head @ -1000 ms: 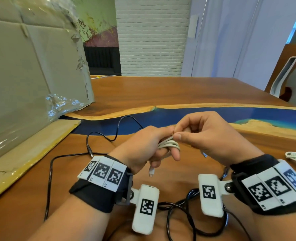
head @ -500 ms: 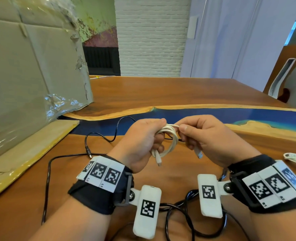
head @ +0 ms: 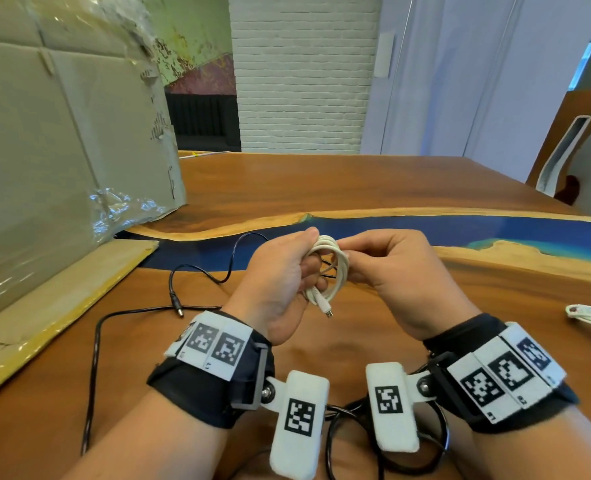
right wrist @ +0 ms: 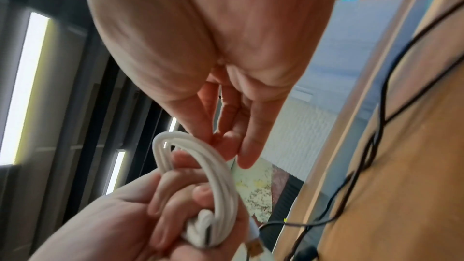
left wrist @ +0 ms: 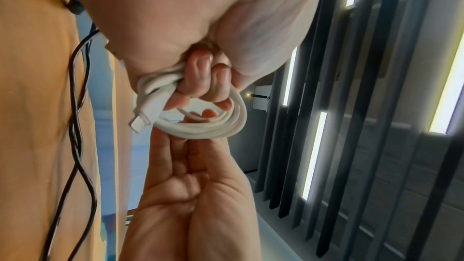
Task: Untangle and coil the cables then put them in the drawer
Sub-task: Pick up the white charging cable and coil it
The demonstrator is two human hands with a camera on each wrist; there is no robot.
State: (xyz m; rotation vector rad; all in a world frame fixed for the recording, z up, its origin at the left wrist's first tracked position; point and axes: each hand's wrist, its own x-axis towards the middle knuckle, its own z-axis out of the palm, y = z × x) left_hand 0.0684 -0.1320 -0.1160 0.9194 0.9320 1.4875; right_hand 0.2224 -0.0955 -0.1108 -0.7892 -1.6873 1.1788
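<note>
2 hands meet above the tabletop (head: 322, 188). Left hand (head: 280, 271) grips a coiled white cable (head: 335, 268), fingers curled through its loops, 1 plug dangling below. Right hand (head: 398, 271) pinches the coil's top with its fingertips. Black cable (head: 95, 358) lies loose on the wood, beside a cardboard box (head: 44, 133).

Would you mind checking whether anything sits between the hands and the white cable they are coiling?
Nothing does: the left hand already grips the white cable, and the right hand pinches its loops. No drawer is visible.
</note>
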